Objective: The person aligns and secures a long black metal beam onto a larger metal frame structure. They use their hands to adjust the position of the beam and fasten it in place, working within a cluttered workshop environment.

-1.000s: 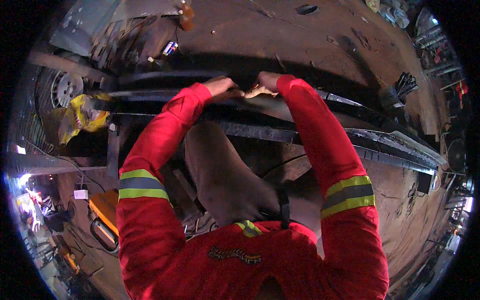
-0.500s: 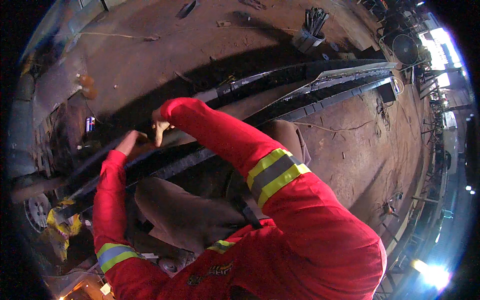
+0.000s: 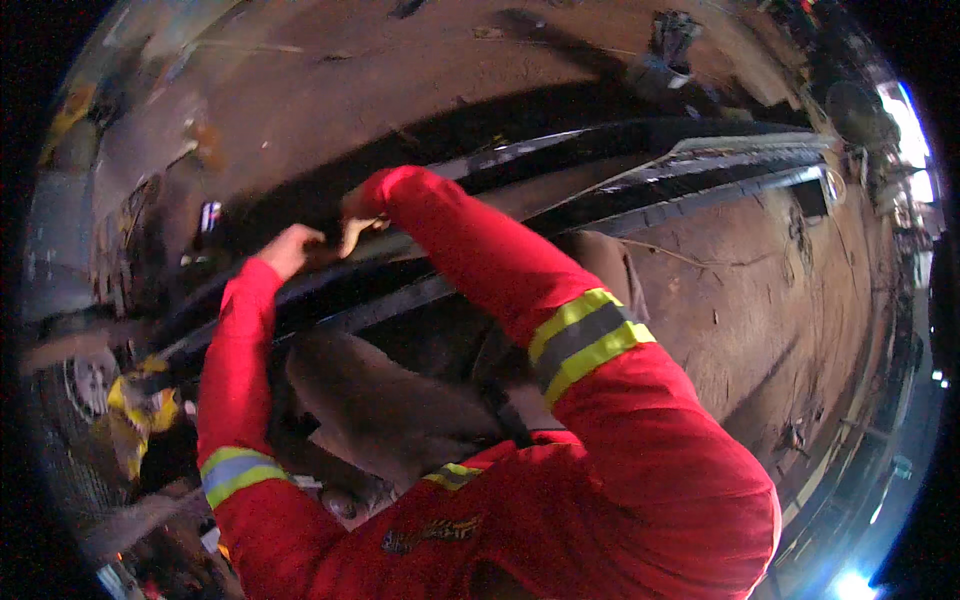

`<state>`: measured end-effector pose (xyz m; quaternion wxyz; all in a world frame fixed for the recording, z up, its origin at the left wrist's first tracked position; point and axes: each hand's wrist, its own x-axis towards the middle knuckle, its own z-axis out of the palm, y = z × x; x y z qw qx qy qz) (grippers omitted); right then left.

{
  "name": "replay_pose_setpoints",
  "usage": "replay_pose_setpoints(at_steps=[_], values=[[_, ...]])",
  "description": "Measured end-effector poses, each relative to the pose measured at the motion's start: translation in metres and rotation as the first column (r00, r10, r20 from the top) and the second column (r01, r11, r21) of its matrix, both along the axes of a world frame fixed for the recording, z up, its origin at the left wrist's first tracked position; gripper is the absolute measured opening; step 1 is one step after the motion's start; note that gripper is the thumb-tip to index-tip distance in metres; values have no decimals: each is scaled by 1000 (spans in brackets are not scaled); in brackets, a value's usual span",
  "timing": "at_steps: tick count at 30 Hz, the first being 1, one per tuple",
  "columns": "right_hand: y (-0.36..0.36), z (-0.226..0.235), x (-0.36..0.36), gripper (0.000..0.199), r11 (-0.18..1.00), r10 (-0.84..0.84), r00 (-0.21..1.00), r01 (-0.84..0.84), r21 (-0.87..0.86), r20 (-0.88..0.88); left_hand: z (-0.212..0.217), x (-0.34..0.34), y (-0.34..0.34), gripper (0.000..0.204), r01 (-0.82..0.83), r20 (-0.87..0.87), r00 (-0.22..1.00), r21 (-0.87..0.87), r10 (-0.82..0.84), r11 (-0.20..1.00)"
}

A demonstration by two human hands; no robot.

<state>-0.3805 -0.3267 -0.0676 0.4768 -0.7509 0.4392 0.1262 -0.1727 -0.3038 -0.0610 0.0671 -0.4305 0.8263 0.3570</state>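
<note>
A long dark metal beam (image 3: 590, 205) runs from the lower left to the far right across my lap. My left hand (image 3: 290, 250) is over its left part, fingers curled toward the other hand. Close beside it on the right, my right hand (image 3: 358, 225) bends downward with its fingers drawn together. A brownish patch shows between the two hands, too dark and blurred to name. Whatever the fingers hold is hidden. Both arms are in red sleeves with reflective bands, and the right forearm covers part of the beam.
A bucket of thin rods (image 3: 665, 65) stands on the brown floor (image 3: 400, 70) beyond the beam. A small can (image 3: 210, 217) is left of my hands. Yellow wrapping (image 3: 145, 405) lies beside a round metal disc (image 3: 92, 380) at lower left. Thin cables cross the floor at right.
The whole view has swung, carrying hands, beam and floor items to the right, with the left side also higher. Both hands stay close together over the beam; their grip looks much the same.
</note>
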Motion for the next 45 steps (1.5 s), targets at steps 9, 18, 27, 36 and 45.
replay_pose_setpoints(at_steps=[9, 18, 27, 36, 45], values=[[0, 13, 44, 27, 989, 138, 982, -143, 30, 131, 9, 11, 9, 31, -50, 73, 996, -22, 52, 998], [12, 26, 50, 35, 944, 271, 960, -249, -217, 73, -22, 28, 41, 35, -41, -119, 993, -399, -8, 916], [16, -1, 53, 33, 889, 284, 957, -240, -390, 59, -31, 33, 52, 23, -74, -240, 969, -500, -56, 863], [24, -10, 61, 36, 825, 302, 953, -256, -504, 10, -38, 41, 43, 29, -62, -290, 951, -517, -107, 854], [63, -4, 63, 22, 760, 79, 994, -108, -640, -73, -36, 27, 53, 40, -102, -115, 992, -523, 48, 846]])
